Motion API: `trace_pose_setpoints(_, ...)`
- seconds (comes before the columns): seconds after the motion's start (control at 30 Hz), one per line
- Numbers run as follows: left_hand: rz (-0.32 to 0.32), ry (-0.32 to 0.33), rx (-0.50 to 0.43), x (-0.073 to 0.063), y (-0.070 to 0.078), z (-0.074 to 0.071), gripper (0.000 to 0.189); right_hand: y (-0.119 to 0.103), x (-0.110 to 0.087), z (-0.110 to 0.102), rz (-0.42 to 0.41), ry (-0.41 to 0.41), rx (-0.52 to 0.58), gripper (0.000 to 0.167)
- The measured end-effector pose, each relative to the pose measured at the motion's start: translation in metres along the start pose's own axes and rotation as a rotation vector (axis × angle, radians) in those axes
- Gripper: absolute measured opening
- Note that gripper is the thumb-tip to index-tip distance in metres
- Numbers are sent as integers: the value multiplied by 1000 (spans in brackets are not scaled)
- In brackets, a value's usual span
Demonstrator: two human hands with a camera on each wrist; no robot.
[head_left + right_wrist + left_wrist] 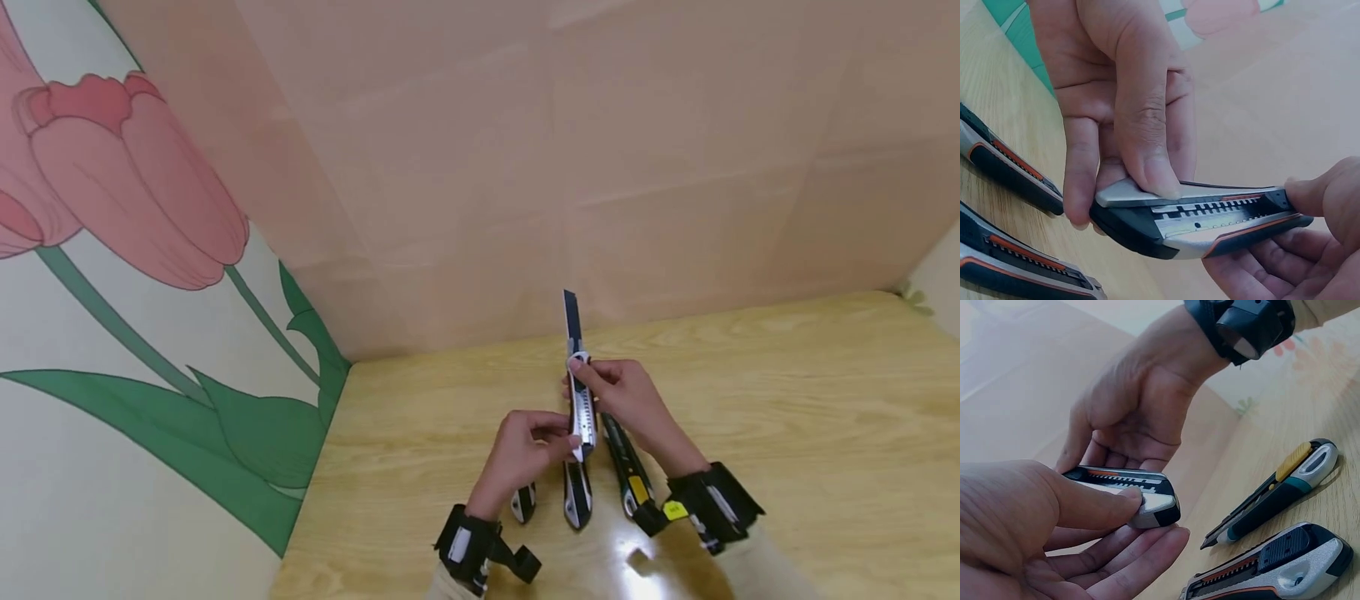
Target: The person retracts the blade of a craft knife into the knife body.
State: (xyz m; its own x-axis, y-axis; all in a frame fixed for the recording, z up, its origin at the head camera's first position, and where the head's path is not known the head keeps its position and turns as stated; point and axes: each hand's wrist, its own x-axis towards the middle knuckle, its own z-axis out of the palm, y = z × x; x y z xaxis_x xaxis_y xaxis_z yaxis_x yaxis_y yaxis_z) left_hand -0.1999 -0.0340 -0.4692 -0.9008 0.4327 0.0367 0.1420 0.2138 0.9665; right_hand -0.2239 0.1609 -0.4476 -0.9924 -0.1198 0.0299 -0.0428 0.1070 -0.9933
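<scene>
Both hands hold a silver, black and orange snap-off utility knife (pixel 582 417) above the table. Its long blade (pixel 572 315) sticks out, pointing away from me. My left hand (pixel 528 450) pinches the tail end, its thumb flat on the silver body in the right wrist view. Further up, my right hand (pixel 637 404) grips the front part, thumb at the black slider (pixel 1275 199). Below lies a similar utility knife (pixel 577 500). Another one (pixel 523 505) is mostly hidden under my left hand. A green utility knife with a yellow slider (pixel 636 483) lies beside my right wrist.
The knives lie on a light wood table (pixel 810 417). A brownish-pink covering (pixel 465 183) hangs at the table's back edge. On the left is a wall with painted tulips (pixel 142 183). Black camera straps (pixel 716 504) circle both wrists.
</scene>
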Motion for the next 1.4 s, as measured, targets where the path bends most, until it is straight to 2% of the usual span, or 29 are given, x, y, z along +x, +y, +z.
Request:
trace_pose_setpoints(0.27,3,-2,-26,8,1,-1,18,-2,7,-2,-23,2,12,48)
trace_pose_setpoints(0.43,1,-10,-55,11,0,1,18,0,9,-6,-8,-5,-17,49)
trace_pose_setpoints(0.6,18,-14,-40,15,1,2,19,-1,11,-10,-3,-19,-27,49)
trace_pose_setpoints(0.93,-8,-12,-53,13,0,0,19,-1,11,-6,-4,-37,-55,42)
trace_pose_setpoints(1.4,-32,-11,-81,16,3,2,22,-4,12,-8,17,-37,-95,43)
